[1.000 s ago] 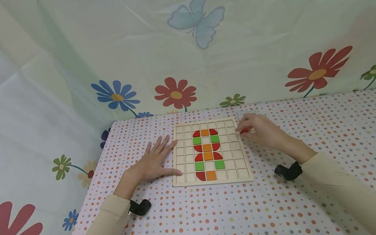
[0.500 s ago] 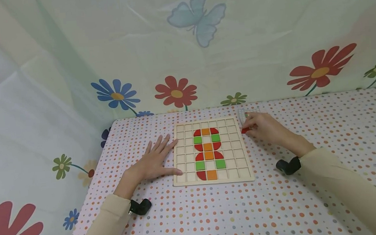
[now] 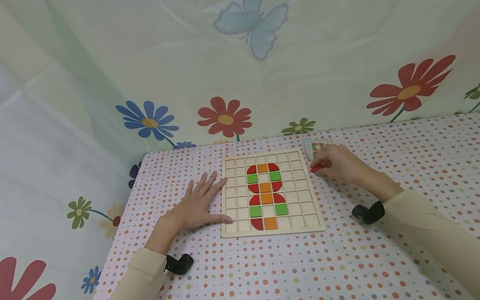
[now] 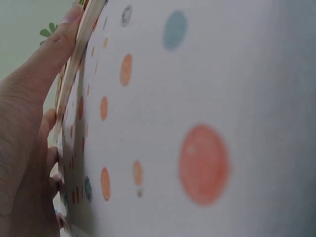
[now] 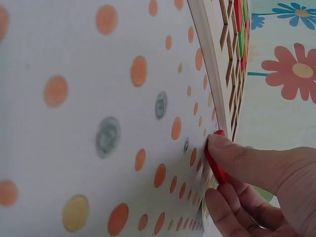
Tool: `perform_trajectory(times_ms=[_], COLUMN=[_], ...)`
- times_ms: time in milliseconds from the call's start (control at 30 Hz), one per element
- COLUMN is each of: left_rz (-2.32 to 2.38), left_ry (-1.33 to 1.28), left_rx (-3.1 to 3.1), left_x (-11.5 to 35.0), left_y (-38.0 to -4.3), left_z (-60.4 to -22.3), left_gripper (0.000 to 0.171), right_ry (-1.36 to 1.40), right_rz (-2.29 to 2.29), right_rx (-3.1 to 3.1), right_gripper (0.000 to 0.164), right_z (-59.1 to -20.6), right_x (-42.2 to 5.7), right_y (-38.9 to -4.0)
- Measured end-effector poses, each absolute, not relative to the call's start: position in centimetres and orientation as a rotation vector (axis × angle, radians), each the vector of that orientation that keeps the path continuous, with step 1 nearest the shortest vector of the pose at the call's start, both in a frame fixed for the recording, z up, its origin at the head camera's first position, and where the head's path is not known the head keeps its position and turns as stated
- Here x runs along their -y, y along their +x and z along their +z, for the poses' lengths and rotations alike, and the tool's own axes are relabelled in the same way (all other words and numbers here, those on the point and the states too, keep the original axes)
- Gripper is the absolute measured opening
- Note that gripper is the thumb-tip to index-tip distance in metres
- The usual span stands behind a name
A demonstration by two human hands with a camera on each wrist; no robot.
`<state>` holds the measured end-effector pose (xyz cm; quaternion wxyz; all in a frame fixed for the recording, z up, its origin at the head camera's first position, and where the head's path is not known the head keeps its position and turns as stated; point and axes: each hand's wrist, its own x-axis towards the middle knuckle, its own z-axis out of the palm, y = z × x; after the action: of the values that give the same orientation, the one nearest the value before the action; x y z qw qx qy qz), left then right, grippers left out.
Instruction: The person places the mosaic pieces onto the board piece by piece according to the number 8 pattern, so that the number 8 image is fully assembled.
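Observation:
A square wooden grid board (image 3: 300, 206) lies on the table, with red rounded tiles, orange square tiles (image 3: 270, 223) and green square tiles (image 3: 281, 209) set in its cells, forming a figure-eight shape. My left hand (image 3: 195, 206) rests spread at the board's left side, thumb and fingertips on its frame. Just off the board's right edge, my right hand (image 3: 339, 164) pinches a red tile (image 5: 216, 163) between thumb and fingers. In the right wrist view that tile is seen edge-on, close to the board's edge.
Behind my right hand lies a pattern card (image 3: 308, 150) with a printed grid, partly covered by the hand. The dotted tablecloth (image 3: 249, 279) spreads around the board, and a flowered curtain (image 3: 326, 69) hangs along the table's back edge.
My right hand has shifted slightly right and turned with the red tile, showing more of the pattern card behind it. The left hand has stayed on the board's edge.

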<state>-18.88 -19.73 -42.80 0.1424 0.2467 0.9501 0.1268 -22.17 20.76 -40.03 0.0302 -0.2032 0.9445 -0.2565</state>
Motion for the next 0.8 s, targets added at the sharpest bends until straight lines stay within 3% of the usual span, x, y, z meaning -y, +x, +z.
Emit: perform_trajectory(times_ms=[167, 400, 567, 800], left_rz=[0.367, 0.362, 0.367, 0.378], left_ry=[0.711, 0.711, 0.698, 0.697], left_rx=[-2.744, -2.746, -2.745, -2.738], left_x=[19.7, 19.7, 19.7, 19.7], left_y=[-18.8, -18.8, -18.8, -18.8], left_z=[-42.7, -42.8, -42.7, -42.7], left_gripper=[0.110, 0.110, 0.111, 0.111], right_ry=[-0.610, -0.668, -0.822, -0.830], right_rz=[-0.825, -0.810, -0.807, -0.951], right_rx=[-2.909, -2.943, -2.958, -2.816], right_gripper=[0.011, 0.018, 0.013, 0.016], right_z=[-39.8, -39.4, -39.1, -38.0], right_x=[-20.7, -20.3, -19.3, -17.4], right_y=[-21.5, -19.7, -17.9, -15.6])
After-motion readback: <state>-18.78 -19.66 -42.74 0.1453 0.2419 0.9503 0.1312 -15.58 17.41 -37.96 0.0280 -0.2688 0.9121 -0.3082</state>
